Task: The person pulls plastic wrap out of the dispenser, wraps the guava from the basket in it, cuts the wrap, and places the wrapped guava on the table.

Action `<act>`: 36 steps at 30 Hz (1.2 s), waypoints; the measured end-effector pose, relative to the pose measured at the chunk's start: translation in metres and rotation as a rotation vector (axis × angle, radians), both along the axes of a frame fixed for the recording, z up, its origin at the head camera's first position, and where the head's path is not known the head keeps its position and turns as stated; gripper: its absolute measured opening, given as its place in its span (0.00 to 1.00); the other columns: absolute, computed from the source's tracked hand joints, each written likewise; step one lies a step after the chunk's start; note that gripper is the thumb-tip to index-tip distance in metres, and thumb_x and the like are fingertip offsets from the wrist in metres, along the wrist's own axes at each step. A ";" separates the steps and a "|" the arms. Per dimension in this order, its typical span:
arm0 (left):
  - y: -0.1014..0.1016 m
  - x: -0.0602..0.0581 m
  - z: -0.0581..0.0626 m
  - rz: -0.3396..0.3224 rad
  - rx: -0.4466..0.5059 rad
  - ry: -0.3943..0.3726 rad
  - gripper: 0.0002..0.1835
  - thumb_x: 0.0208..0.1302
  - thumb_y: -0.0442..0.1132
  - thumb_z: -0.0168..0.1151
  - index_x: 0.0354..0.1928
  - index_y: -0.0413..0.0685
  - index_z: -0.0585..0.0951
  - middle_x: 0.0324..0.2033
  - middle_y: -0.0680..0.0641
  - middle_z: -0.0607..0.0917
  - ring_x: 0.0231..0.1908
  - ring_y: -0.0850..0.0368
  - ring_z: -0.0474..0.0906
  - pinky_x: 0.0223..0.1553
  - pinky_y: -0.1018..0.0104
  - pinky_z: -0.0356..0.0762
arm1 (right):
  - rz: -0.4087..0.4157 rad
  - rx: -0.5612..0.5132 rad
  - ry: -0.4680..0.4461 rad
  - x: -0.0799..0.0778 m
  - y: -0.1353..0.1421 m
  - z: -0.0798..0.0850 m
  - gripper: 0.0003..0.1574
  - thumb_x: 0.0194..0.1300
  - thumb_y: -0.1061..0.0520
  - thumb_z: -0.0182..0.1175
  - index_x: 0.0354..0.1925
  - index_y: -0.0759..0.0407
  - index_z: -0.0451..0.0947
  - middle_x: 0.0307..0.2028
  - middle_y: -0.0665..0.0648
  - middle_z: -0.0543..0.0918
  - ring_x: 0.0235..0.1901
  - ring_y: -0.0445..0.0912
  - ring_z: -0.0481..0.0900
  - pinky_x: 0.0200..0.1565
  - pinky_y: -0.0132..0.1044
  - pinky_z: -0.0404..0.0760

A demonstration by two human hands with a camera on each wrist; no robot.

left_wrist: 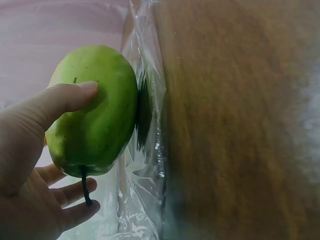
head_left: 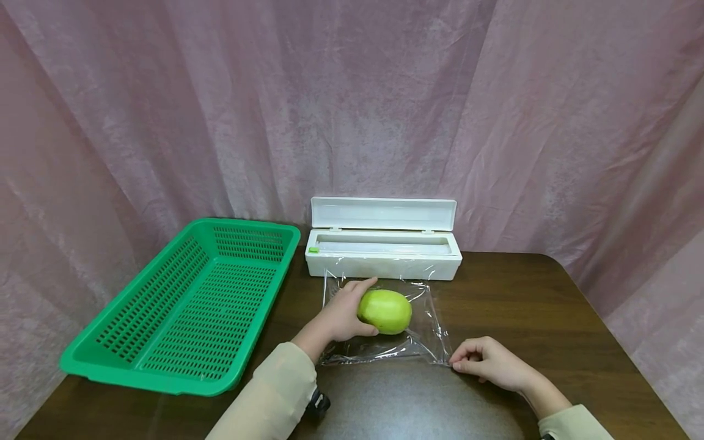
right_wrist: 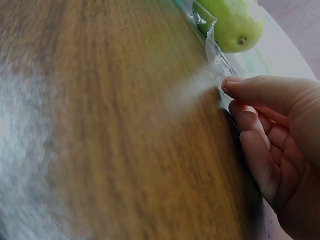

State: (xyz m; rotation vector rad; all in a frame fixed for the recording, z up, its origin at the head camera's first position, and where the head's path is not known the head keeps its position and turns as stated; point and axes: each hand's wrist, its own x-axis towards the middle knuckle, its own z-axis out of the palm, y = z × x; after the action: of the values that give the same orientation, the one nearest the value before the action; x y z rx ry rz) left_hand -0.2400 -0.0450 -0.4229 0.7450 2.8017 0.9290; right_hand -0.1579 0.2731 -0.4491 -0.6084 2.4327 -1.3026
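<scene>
My left hand [head_left: 346,310] holds a yellow-green oval fruit [head_left: 386,311] at its stem end, with the thumb pressed on one side. A thin dark stem shows in the left wrist view, where the fruit [left_wrist: 97,115] stands out against clear cling film [left_wrist: 145,190]. That film [head_left: 423,299] lies spread on the table under the fruit, its back edge reaching the front of a white cling film dispenser [head_left: 384,267]. Lower right, my right hand [head_left: 492,365] pinches the film's near right corner between thumb and forefinger. In the right wrist view the film's edge [right_wrist: 216,52] runs from those fingertips toward the fruit.
A green slotted plastic basket [head_left: 264,330] stands on the left of the brown wooden table [head_left: 506,293]. The dispenser's lid [head_left: 383,214] is raised at the back, with a roll inside. Pink curtains [head_left: 385,110] hang behind and at both sides.
</scene>
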 end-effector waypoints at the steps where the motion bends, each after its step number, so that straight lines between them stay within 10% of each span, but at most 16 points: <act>1: -0.001 0.001 0.000 -0.002 0.008 -0.006 0.54 0.41 0.46 0.77 0.72 0.57 0.58 0.64 0.41 0.67 0.60 0.40 0.68 0.59 0.41 0.67 | -0.001 0.006 0.001 0.000 0.000 0.000 0.09 0.64 0.55 0.60 0.37 0.59 0.82 0.28 0.48 0.82 0.23 0.32 0.72 0.21 0.33 0.75; 21: -0.027 0.024 0.003 0.027 0.050 -0.115 0.55 0.45 0.45 0.76 0.72 0.45 0.54 0.68 0.39 0.63 0.67 0.41 0.60 0.65 0.44 0.61 | 0.015 -0.036 -0.011 0.000 0.001 0.001 0.09 0.65 0.57 0.59 0.38 0.62 0.81 0.27 0.51 0.82 0.24 0.32 0.72 0.21 0.33 0.74; 32: -0.042 0.035 0.000 0.146 0.018 -0.117 0.60 0.42 0.45 0.77 0.71 0.31 0.50 0.50 0.35 0.79 0.54 0.43 0.75 0.58 0.49 0.71 | 0.011 -0.003 -0.011 -0.002 0.001 -0.001 0.10 0.65 0.55 0.59 0.38 0.60 0.81 0.27 0.48 0.82 0.24 0.32 0.72 0.21 0.33 0.75; 36: -0.047 0.041 0.000 0.186 -0.016 -0.098 0.48 0.41 0.44 0.77 0.63 0.29 0.64 0.45 0.38 0.80 0.47 0.46 0.77 0.52 0.50 0.76 | 0.012 -0.006 -0.016 -0.001 0.001 0.000 0.10 0.65 0.55 0.59 0.38 0.61 0.81 0.28 0.49 0.82 0.24 0.32 0.72 0.21 0.33 0.75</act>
State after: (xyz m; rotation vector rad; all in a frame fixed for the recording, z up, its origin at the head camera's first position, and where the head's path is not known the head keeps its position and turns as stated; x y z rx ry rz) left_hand -0.1988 -0.0924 -0.4228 0.4291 2.8245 0.9419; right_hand -0.1588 0.2741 -0.4490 -0.6112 2.4099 -1.3057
